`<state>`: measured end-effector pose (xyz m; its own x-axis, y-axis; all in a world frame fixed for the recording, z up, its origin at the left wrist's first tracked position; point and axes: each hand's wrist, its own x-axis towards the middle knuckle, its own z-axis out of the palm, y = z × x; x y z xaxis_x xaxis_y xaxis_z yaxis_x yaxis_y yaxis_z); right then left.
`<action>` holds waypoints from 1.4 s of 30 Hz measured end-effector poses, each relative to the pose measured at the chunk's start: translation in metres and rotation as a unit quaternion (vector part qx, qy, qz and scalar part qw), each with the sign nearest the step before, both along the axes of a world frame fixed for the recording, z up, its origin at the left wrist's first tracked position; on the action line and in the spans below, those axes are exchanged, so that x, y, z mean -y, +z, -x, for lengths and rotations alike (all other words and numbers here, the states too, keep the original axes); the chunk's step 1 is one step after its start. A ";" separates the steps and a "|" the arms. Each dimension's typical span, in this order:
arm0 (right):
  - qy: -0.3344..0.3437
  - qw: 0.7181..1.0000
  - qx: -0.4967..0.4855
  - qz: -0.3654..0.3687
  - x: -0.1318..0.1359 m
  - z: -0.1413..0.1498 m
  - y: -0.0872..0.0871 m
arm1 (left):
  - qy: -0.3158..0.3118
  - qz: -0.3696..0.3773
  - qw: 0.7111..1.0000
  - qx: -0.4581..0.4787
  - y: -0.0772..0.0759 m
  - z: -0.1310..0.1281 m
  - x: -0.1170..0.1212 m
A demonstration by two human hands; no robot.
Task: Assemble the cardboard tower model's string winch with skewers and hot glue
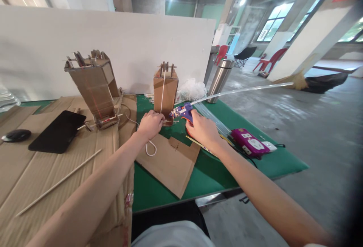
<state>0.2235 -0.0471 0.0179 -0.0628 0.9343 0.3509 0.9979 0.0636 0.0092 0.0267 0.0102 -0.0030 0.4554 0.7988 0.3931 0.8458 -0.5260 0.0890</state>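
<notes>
The right hand [204, 127] clasps the glue gun [185, 110]. A leftward slip could burn the left hand [151, 125], its hold unclear.

Both hands bare, left hand [151, 125] and right hand [204, 128], fingers uncovered. Left forearm [109, 177] and right forearm [255, 181] bare too, slim, smooth outline. Top [172, 235] is pale, greyish white, soft cloth, plain on the bit I can see, rounded front edge. Pale sliver [313, 245] by the right elbow, maybe a sleeve hem, too little to tell. Black patch [167, 216] around the lap: trousers or seat, can't say which.
</notes>
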 end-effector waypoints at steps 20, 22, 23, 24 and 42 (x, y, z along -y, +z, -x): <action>-0.006 1.000 -0.003 -0.003 -0.002 0.000 -0.002 | 0.015 -0.018 1.000 -0.014 -0.001 -0.001 0.000; -0.016 1.000 -0.005 -0.003 -0.002 0.000 -0.001 | 0.016 -0.018 1.000 -0.012 -0.002 -0.001 0.000; -0.020 1.000 -0.005 -0.001 -0.002 0.000 0.000 | 0.016 -0.018 1.000 -0.011 -0.002 0.000 -0.001; -0.022 1.000 -0.004 0.000 -0.002 0.000 0.000 | 0.016 -0.018 1.000 -0.011 -0.003 0.000 -0.001; 0.008 1.000 0.002 -0.003 -0.003 -0.001 -0.004 | 0.006 -0.011 0.999 -0.031 0.001 -0.001 0.000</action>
